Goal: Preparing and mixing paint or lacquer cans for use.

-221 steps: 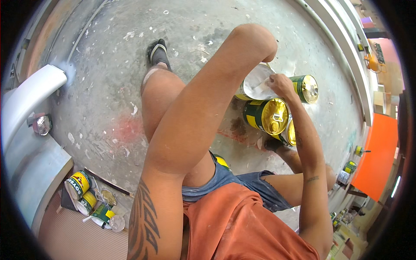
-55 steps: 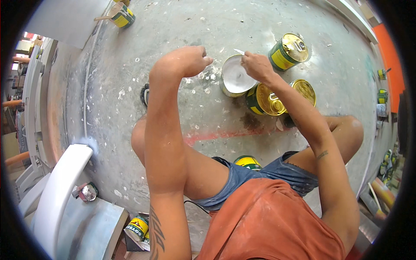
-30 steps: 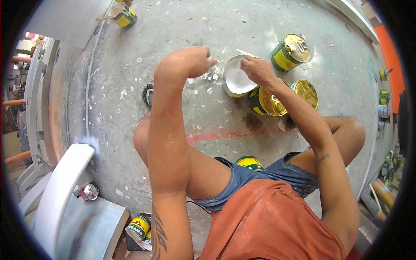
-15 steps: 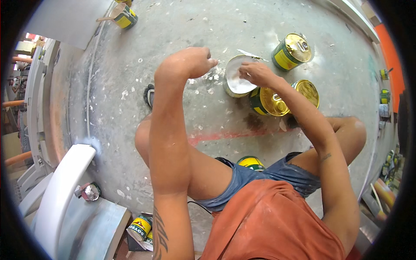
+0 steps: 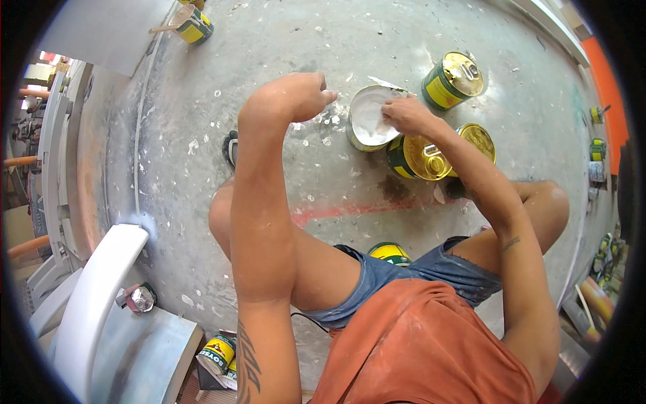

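Observation:
An open can (image 5: 369,118) with white paste-like stuff inside stands on the floor ahead of me. My right hand (image 5: 408,114) reaches over its right rim, fingertips pressed together and pointing down at the white stuff; whatever they may hold is too small to make out. A thin pale strip (image 5: 386,83) lies across the can's far rim. To the left of the can, my left hand (image 5: 304,97) is bent at the wrist above the floor, its fingers curled in and mostly hidden. Two gold-topped cans (image 5: 426,159) (image 5: 478,143) stand under my right forearm.
Another gold-lidded can (image 5: 454,79) stands at the far right. At the far left is a green-and-yellow can (image 5: 192,25) with a stick. A yellow-topped can (image 5: 389,253) sits between my legs. A white curved panel (image 5: 101,303) and a small tin (image 5: 141,297) are at my left.
My right hand has drawn back a little to the right, from over the can's middle toward its right rim, baring more white stuff. My left hand has hardly moved.

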A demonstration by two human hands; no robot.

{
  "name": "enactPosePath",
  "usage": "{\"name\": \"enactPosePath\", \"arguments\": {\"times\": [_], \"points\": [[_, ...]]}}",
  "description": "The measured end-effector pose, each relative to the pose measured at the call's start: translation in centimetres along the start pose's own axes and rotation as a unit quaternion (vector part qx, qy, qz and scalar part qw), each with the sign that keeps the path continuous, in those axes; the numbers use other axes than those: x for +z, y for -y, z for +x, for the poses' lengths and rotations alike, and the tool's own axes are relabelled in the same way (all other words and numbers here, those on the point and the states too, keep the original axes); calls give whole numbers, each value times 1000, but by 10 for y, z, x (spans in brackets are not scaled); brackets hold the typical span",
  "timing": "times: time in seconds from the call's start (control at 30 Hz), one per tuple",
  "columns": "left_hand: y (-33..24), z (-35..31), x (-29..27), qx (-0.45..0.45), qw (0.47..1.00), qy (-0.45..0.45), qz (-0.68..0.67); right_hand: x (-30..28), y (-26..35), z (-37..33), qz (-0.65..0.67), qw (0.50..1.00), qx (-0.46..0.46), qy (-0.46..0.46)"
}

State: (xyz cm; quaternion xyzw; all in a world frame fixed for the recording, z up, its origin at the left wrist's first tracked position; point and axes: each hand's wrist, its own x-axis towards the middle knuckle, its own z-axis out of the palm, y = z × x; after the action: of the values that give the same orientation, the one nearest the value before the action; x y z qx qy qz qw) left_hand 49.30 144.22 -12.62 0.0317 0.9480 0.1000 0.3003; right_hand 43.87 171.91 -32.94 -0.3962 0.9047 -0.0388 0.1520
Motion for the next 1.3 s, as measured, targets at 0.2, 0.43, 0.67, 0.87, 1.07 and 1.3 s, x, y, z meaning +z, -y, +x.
{"name": "enactPosePath", "arguments": {"times": [0.2, 0.43, 0.67, 0.87, 1.07, 1.3], "points": [[1, 2, 0, -6, 1000, -2, -2, -4, 15, 8, -58, 978, 52, -192], [3, 3, 0, -6, 1000, -7, -11, -9, -5, 5, 39, 999, 5, 0], [3, 5, -1, 0, 1000, 0, 4, 1, 13, 7, 73, 973, -48, -216], [3, 2, -1, -4, 1000, -10, -16, -7, -5, 10, -6, 999, 36, 4], [5, 2, -1, -7, 1000, 3, -15, -5, 13, 11, 7, 977, 9, -212], [2, 0, -3, 0, 1000, 3, -16, -6, -10, 10, -70, 994, 21, 85]]}}
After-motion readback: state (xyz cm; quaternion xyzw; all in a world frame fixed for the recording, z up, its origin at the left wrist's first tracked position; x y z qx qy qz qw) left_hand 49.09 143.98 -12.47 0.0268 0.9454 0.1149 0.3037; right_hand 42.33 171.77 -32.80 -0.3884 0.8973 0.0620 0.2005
